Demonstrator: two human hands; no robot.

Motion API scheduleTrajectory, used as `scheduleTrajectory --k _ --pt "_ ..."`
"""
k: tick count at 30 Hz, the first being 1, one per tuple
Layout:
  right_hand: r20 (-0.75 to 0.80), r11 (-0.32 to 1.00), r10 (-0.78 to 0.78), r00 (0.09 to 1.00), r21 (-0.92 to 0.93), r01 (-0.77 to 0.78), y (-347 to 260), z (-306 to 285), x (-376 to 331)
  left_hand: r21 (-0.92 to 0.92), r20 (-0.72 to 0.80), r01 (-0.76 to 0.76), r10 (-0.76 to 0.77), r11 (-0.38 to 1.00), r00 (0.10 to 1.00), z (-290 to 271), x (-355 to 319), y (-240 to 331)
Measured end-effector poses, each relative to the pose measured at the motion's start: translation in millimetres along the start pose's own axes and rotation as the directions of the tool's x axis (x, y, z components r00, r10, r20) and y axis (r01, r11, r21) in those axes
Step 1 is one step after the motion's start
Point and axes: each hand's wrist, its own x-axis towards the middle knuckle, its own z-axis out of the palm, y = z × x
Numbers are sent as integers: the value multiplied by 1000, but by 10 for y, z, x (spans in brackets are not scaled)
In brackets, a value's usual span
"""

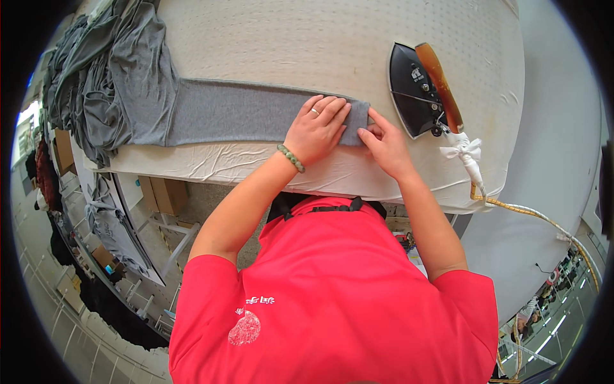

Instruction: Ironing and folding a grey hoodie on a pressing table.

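Note:
A grey knit garment [227, 115] lies across the padded table, bunched in folds at the far left. One long, narrow part of it, a sleeve or a leg, is spread flat toward the right and ends in a cuff [360, 123]. My left hand [314, 133] rests palm down on this flat part just left of the cuff, fingers extended, a ring and a green bead bracelet on it. At the cuff's right edge, my right hand [389, 146] has thumb and forefinger closed on the fabric. The other right fingers are curled in.
A black iron [409, 96] with a brown handle [440, 83] stands right of my right hand. From its white-wrapped end a cable [534, 213] runs off to the right. The table [275, 38] has a pale, wrinkled cover. A cardboard box [167, 195] sits below its front edge.

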Motion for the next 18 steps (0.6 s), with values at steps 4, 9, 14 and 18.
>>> scheduleTrajectory --k 4,9,14,18 --pt "-4 998 55 998 -22 -55 -75 -22 -28 -34 -15 -35 34 999 999 102 35 81" --pt "-199 874 -372 907 -404 270 -25 107 -186 -25 48 -3 5 1000 999 125 47 170" --pt "-57 701 -332 942 -682 206 -162 39 -272 1 110 -2 2 1000 994 89 59 212" --pt "35 330 -771 636 -832 446 -687 -386 -247 -12 175 34 -31 999 984 40 82 252"
